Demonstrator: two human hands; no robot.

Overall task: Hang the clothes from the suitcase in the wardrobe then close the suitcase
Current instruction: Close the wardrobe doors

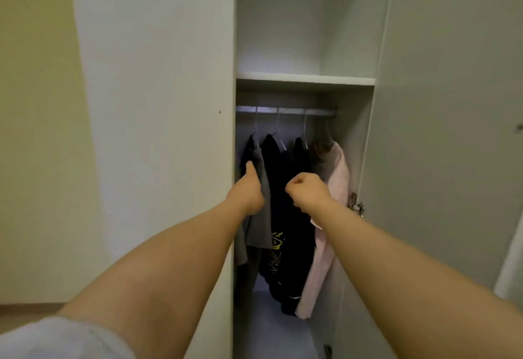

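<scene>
The white wardrobe (158,104) stands open in front of me. Several garments hang on wire hangers from its metal rail (285,110): a grey garment (261,205) at the left, a black printed top (285,245) in the middle, a pink garment (336,177) at the right. My left hand (247,191) grips the grey garment's edge, thumb pointing up. My right hand (307,190) is closed in a fist on the black top's fabric. The suitcase is out of view.
A shelf (305,78) spans the wardrobe above the rail. The open door (452,132) stands at the right, with a metal hinge (357,206) near my right wrist. A yellowish wall (34,132) lies to the left.
</scene>
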